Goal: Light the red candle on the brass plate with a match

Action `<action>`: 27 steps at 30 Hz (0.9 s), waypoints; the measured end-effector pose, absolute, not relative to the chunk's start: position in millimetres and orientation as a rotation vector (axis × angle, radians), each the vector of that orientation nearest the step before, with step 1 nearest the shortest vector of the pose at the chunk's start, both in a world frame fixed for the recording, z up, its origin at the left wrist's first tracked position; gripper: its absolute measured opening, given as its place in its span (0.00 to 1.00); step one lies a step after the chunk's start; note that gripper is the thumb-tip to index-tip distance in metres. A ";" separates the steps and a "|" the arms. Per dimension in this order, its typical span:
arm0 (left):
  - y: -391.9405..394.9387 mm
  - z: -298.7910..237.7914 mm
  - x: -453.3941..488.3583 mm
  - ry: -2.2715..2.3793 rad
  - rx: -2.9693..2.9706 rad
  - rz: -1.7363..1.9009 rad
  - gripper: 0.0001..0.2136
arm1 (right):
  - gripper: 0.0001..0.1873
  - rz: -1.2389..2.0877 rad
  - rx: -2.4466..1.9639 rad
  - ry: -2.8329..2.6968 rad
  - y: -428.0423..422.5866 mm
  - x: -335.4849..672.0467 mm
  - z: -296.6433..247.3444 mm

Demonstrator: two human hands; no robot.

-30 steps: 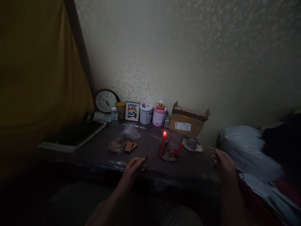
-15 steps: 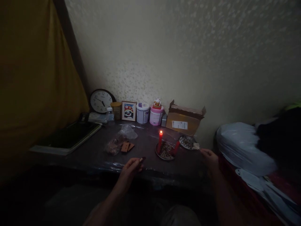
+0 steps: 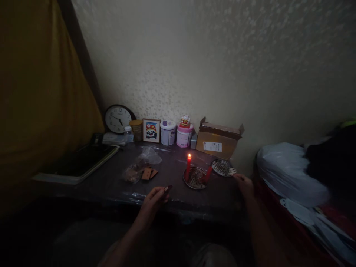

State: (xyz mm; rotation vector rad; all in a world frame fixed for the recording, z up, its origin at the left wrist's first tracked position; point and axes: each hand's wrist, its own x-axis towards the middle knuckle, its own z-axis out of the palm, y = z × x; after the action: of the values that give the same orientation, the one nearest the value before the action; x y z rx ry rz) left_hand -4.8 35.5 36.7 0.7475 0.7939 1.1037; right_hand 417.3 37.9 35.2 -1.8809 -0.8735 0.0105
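My left hand (image 3: pixel 154 196) pinches a small brown folded piece like a matchbook (image 3: pixel 167 189) at the table's front edge. At the right, my right hand (image 3: pixel 244 183) is closed on a comb of short pale sticks (image 3: pixel 231 171), which look like matches. Their tips lie at the rim of a metal plate (image 3: pixel 221 168) with dark and pale bits on it. Between my hands, a lit red candle (image 3: pixel 188 167) stands upright on a nearer metal plate (image 3: pixel 195 188). A shorter, unlit red candle (image 3: pixel 208 174) leans on the same plate.
Small brown pieces (image 3: pixel 147 174) lie by a clear plastic bag (image 3: pixel 150 155). Along the wall stand a clock (image 3: pixel 118 118), a panda picture (image 3: pixel 151 131), two tubs (image 3: pixel 168 133), a cat figurine (image 3: pixel 185 121) and a cardboard box (image 3: pixel 218 141). White bags (image 3: pixel 289 172) sit at the right.
My right hand has shifted slightly left with the pale sticks. My left hand keeps its hold with little movement, and the candle still burns.
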 end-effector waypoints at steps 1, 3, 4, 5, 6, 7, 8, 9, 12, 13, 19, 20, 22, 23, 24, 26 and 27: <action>35.9 36.0 -4.9 0.798 0.747 1.097 0.13 | 0.12 0.017 -1.892 -0.873 39.1 417.5 34.1; 36.3 34.9 -5.0 0.793 0.750 1.088 0.13 | 0.12 0.035 -1.924 -0.860 40.7 418.6 31.7; 36.4 34.7 -5.0 0.787 0.752 1.087 0.12 | 0.12 0.037 -1.937 -0.856 41.3 419.4 30.4; 36.5 34.5 -4.9 0.782 0.753 1.086 0.12 | 0.12 0.038 -1.947 -0.855 41.8 420.3 29.1; 36.6 34.6 -4.7 0.780 0.751 1.087 0.12 | 0.13 0.039 -1.956 -0.856 42.3 421.2 27.9; 36.6 34.8 -4.4 0.778 0.749 1.088 0.13 | 0.13 0.041 -1.963 -0.858 42.9 422.2 26.6; 36.8 35.0 -4.1 0.781 0.745 1.090 0.13 | 0.13 0.043 -1.970 -0.861 43.6 423.3 25.5; 36.9 35.1 -3.7 0.789 0.738 1.094 0.14 | 0.13 0.045 -1.976 -0.863 44.2 424.3 24.4; 37.6 34.9 -3.1 0.800 0.725 1.100 0.15 | 0.13 0.044 -1.985 -0.866 45.8 427.2 22.1; 37.8 34.7 -3.1 0.796 0.724 1.100 0.15 | 0.12 0.041 -1.982 -0.868 46.0 428.0 21.6; 36.6 35.7 -4.3 0.787 0.749 1.100 0.13 | 0.13 0.064 -1.949 -0.868 44.4 426.4 23.0; 36.3 36.3 -4.5 0.792 0.747 1.101 0.13 | 0.14 0.068 -1.946 -0.857 43.8 424.6 24.3; 35.8 37.3 -4.8 0.795 0.753 1.097 0.14 | 0.15 0.072 -1.936 -0.833 41.8 420.1 28.8; 35.7 37.4 -5.0 0.792 0.763 1.093 0.14 | 0.15 0.072 -1.928 -0.821 40.4 417.5 32.1; 35.8 37.2 -5.3 0.788 0.772 1.090 0.14 | 0.16 0.070 -1.916 -0.809 38.5 414.7 36.1; 36.2 35.8 -5.8 0.782 0.785 1.083 0.14 | 0.18 0.063 -1.885 -0.785 33.3 407.9 46.1; 36.6 34.5 -6.1 0.782 0.789 1.081 0.14 | 0.20 0.058 -1.867 -0.773 29.8 403.4 51.9</action>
State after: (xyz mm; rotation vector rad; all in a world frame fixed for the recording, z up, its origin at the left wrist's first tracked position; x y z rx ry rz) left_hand -6.1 36.6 34.5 0.7891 0.7816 1.0807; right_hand 403.4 29.8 51.9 -1.8672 -0.7731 0.0579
